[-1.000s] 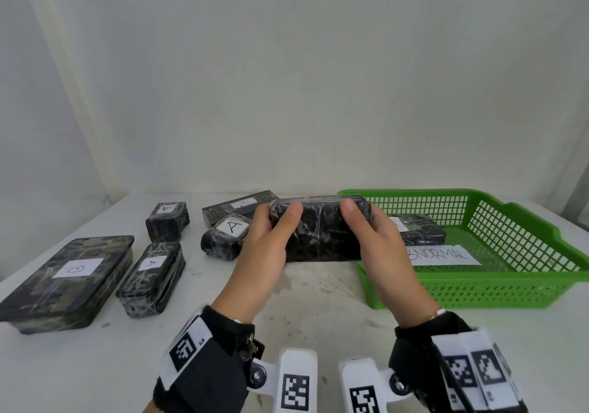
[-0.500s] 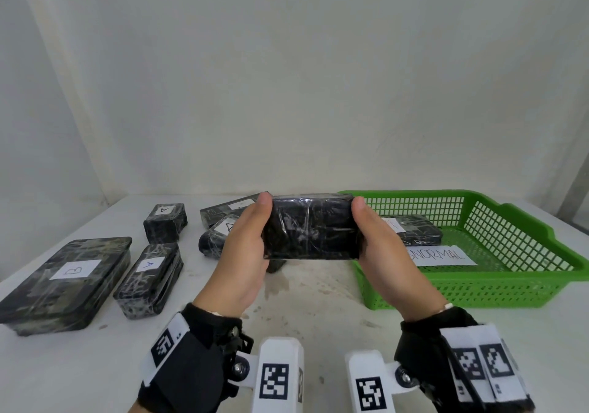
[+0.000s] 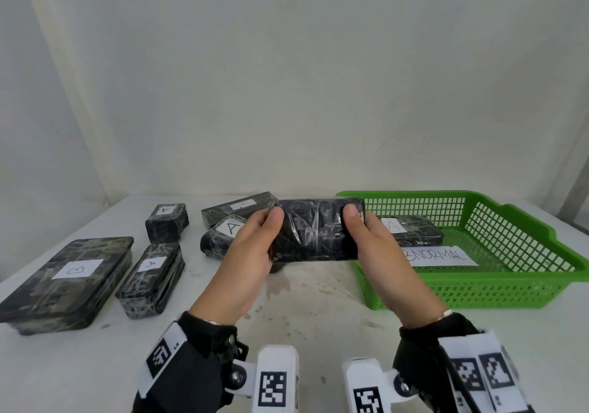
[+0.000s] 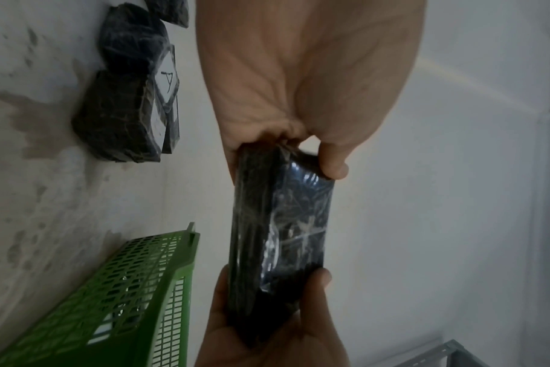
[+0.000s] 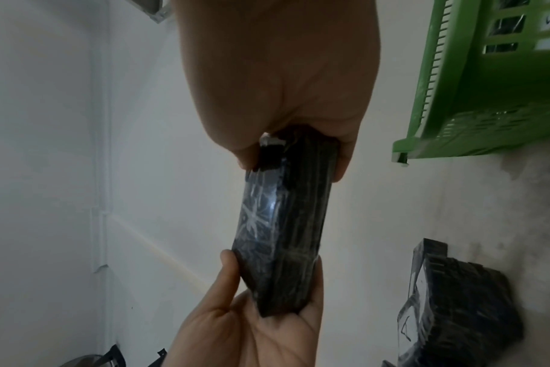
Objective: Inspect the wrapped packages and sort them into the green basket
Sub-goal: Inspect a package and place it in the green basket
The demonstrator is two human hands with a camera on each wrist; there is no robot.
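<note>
Mid-task, inspection step: one package [image 3: 315, 229] held up in the air over the tabletop [image 3: 302, 298], just left of the green basket [image 3: 510, 288], not yet in it. Left hand [image 3: 245, 259] grips its left end, thumb on the near face, fingers curled round the back; right hand [image 3: 379, 253] grips the right end the same way. The near face shows no label; whether one sits on a hidden side can't be told. Done so far, judging by layout: one A package [image 3: 411, 229] lies in the basket next to a paper slip [image 3: 443, 255] reading "ABNORMAL" in part. Left to do: five packages still on the tabletop — a big B package [image 3: 67, 278], an A package [image 3: 151, 277] beside it, a small A package [image 3: 166, 221] further back, and two more [image 3: 223, 232] [image 3: 239, 208] stacked close behind the left hand. So roughly early-to-middle: one sorted, one in hand, five untouched.
</note>
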